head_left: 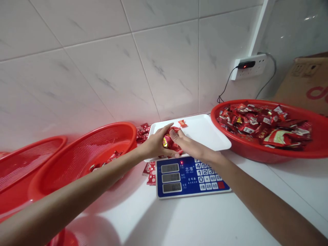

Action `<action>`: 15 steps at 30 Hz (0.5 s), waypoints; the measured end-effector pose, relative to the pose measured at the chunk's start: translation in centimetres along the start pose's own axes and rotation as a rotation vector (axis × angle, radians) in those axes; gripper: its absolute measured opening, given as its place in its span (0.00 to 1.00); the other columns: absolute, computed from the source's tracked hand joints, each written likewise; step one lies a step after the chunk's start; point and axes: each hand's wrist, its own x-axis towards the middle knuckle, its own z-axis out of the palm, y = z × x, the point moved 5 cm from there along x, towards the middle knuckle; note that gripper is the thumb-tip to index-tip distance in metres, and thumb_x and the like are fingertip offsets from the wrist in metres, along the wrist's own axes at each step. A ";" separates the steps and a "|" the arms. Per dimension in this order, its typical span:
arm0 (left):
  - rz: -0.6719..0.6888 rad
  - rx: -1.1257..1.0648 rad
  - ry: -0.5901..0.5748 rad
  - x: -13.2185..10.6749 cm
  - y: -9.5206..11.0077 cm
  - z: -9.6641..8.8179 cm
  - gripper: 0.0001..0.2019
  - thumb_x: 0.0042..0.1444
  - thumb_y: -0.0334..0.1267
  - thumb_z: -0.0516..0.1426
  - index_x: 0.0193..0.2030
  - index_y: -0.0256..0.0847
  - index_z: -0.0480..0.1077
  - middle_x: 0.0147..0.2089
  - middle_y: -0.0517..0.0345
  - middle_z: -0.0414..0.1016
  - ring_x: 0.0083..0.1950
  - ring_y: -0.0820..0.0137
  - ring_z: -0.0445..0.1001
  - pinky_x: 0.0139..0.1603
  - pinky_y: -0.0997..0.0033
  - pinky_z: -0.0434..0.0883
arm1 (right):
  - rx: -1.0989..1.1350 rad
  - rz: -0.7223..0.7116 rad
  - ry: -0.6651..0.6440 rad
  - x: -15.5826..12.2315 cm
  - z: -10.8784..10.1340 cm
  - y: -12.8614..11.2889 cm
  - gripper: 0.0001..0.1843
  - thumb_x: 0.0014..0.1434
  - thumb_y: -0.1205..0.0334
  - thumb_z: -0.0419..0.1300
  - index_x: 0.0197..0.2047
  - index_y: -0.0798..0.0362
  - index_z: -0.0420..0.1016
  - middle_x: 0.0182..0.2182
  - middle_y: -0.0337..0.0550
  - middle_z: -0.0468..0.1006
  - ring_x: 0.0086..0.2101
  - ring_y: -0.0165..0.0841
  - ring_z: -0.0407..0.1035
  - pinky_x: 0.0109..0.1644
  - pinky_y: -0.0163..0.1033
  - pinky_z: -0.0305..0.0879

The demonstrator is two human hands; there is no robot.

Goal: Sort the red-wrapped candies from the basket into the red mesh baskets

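Note:
My left hand point(155, 145) and my right hand point(186, 145) meet over the near left part of the white scale tray point(205, 131). Together they cup a small heap of red wrapped candies point(171, 141), fingers curled round it. A single red candy point(182, 123) lies alone on the tray near its far edge. The tray sits on a blue-faced digital scale point(191, 177) with three displays and a keypad.
A red basket point(271, 143) full of red candy packets stands at the right. A red mesh basket point(84, 157) with a few candies stands at the left, another red basket point(28, 160) beyond it. Loose candies point(151, 172) lie by the scale. A wall socket point(249, 66) holds a plug.

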 end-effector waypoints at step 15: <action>-0.072 -0.121 -0.019 0.2 2.5 0.1 0.32 0.35 0.37 0.69 0.51 0.42 0.67 0.47 0.56 0.75 0.53 0.56 0.72 0.56 0.55 0.68 | -0.397 -0.016 0.030 -0.6 -3.1 -1.2 0.37 0.64 0.27 0.44 0.49 0.52 0.72 0.49 0.51 0.79 0.50 0.43 0.73 0.57 0.48 0.66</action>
